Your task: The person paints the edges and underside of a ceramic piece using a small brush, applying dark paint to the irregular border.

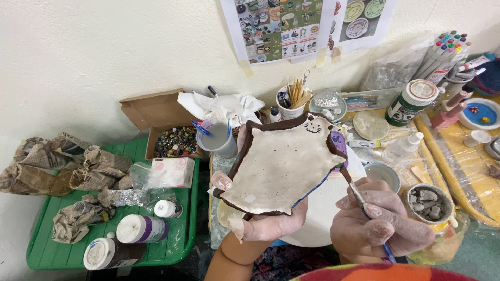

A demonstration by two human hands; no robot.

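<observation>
My left hand (260,225) holds up a cat-shaped clay dish (281,164) from below. The dish is cream inside with a dark brown rim and a small drawn cat face at its upper right. Thumb and fingers wrap the dish's left and lower edges. My right hand (380,221), dusted with clay, grips a thin paintbrush (359,198). The brush tip touches the dish's right rim. Under the dish lies a white round turntable (333,208).
A green tray table (172,250) at left carries crumpled newspaper (62,171), paint jars (140,229), a tissue pack (172,171) and a cardboard box of beads (174,140). A cup of tools (291,101), a green-labelled jar (411,101), markers (442,54) and a bowl of stones (429,203) crowd the right.
</observation>
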